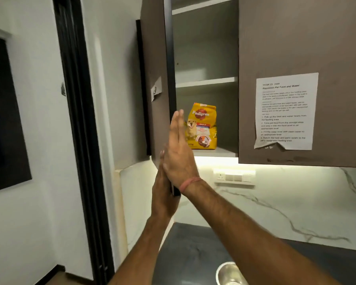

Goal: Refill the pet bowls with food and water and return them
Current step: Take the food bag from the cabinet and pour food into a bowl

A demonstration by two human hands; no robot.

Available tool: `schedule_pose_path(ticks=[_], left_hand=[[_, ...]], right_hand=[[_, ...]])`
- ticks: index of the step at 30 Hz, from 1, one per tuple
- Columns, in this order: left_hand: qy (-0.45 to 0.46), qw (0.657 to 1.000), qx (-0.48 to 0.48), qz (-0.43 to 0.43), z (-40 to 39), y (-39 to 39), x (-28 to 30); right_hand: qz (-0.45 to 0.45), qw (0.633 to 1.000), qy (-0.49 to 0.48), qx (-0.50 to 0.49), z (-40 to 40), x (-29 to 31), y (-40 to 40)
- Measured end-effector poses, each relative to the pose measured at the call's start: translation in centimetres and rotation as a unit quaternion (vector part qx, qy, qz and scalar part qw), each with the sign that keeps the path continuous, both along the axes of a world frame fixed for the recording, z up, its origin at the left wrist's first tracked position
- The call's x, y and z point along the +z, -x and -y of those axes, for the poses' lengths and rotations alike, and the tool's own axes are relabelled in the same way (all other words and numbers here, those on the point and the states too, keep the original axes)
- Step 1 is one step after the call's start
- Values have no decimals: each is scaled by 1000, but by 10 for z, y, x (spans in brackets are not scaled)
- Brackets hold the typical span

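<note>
A yellow pet food bag (201,125) stands upright on the lowest shelf of the open wall cabinet (206,81). The brown cabinet door (155,75) is swung out toward me. My left hand (162,196) holds the door's near lower corner from the outer side. My right hand (180,155) lies flat against the door's inner edge, fingers straight and pointing up, in front of the bag's left side. Part of a steel bowl (229,273) shows on the dark counter at the bottom edge of view.
A printed task sheet (286,112) is taped to the shut cabinet door on the right. A socket strip (233,177) sits on the marble backsplash. A dark door frame (78,140) runs along the left wall. The upper shelves hold nothing.
</note>
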State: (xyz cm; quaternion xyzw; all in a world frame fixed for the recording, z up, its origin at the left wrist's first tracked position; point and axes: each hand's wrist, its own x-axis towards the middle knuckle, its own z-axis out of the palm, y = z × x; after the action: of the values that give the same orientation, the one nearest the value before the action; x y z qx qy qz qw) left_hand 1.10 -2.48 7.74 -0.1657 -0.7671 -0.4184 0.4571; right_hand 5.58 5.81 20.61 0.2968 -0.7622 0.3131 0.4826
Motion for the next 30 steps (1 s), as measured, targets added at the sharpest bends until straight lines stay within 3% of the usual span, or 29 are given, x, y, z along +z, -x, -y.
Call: schedule_pose_path(ticks=[1, 3, 5, 7, 15, 20, 28, 30], left_hand=[[-44, 999, -17, 12, 2, -9, -1], [-39, 997, 45, 52, 13, -28, -9], [7, 996, 86, 25, 27, -46, -16], [2, 998, 62, 30, 31, -64, -16], [-109, 986, 123, -11, 45, -81, -21], [-134, 979, 152, -26, 87, -92, -18], [-171, 970, 171, -17, 113, -91, -24], [-204, 964, 168, -15, 188, -88, -24]], right_hand=[[19, 1000, 18, 7, 6, -1, -5], [41, 999, 8, 16, 18, 0, -11], [52, 998, -2, 18, 27, -1, -21], [60, 998, 1, 26, 32, -1, -23], [44, 996, -46, 56, 69, -1, -31], [27, 990, -61, 125, 111, 1, -47], [55, 988, -101, 108, 143, 3, -47], [52, 986, -93, 129, 218, 3, -49]])
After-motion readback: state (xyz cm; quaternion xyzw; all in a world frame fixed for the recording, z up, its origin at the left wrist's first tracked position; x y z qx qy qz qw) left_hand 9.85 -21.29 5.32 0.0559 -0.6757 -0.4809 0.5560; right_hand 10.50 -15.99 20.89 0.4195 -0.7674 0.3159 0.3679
